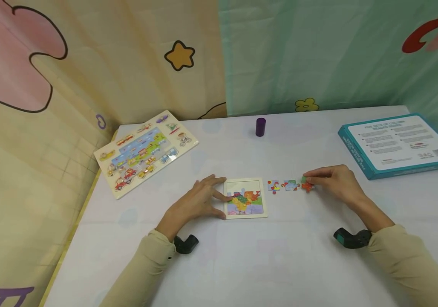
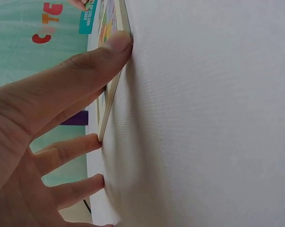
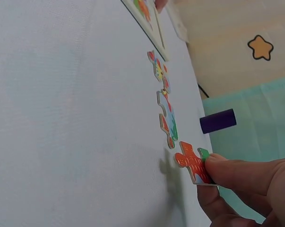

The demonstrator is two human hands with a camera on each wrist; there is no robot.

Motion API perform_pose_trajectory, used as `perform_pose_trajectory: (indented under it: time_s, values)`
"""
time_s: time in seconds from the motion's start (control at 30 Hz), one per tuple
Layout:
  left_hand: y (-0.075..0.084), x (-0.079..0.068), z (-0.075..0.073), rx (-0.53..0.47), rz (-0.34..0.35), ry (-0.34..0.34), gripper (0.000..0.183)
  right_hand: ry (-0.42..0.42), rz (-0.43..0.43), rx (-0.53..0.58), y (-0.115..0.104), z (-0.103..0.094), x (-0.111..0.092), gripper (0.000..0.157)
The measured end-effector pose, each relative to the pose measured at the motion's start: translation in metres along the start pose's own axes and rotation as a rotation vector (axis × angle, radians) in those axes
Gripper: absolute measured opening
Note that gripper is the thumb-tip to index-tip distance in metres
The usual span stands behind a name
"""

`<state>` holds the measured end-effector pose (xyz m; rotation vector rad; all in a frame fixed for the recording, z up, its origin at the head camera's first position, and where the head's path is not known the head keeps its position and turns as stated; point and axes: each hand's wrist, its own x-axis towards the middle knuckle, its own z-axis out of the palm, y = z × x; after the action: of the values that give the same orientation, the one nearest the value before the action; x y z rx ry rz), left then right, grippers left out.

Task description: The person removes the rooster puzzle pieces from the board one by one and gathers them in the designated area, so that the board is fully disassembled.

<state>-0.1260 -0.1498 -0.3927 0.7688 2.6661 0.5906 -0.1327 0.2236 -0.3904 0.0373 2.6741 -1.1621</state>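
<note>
A square wooden puzzle tray (image 1: 246,216) lies flat on the white table, its lower part filled with picture pieces and its top strip bare. My left hand (image 1: 202,198) rests at its left side, fingers spread. The thumb touches the near corner, and one finger reaches over the rim onto the picture. My right hand (image 1: 335,183) pinches an orange and green puzzle piece (image 3: 192,162) between thumb and fingers, tilted up over the cloth in the right wrist view. Two loose pieces lie in a row between tray and right hand: one with a yellow figure (image 1: 274,186), one bluish (image 1: 291,185).
A larger vehicle picture board (image 1: 186,144) lies at the back left. Behind the tray stands a dark purple cylinder (image 1: 260,127). A teal and white box (image 1: 407,147) lies at the right. Printed curtains (image 1: 299,51) hang along the table's back edge.
</note>
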Motion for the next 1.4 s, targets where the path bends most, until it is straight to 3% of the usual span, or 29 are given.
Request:
perform_pose_trajectory:
  time_s: [0.6,1.4]
  values:
    - [0.0,0.0,0.001,-0.005,-0.007,0.001,0.053,-0.028,-0.005,-0.067,0.004,0.002,0.008,0.028]
    - [0.001,0.0,-0.001,-0.004,-0.003,-0.006,0.053,0.043,-0.059,-0.08,0.006,0.008,0.008,0.018]
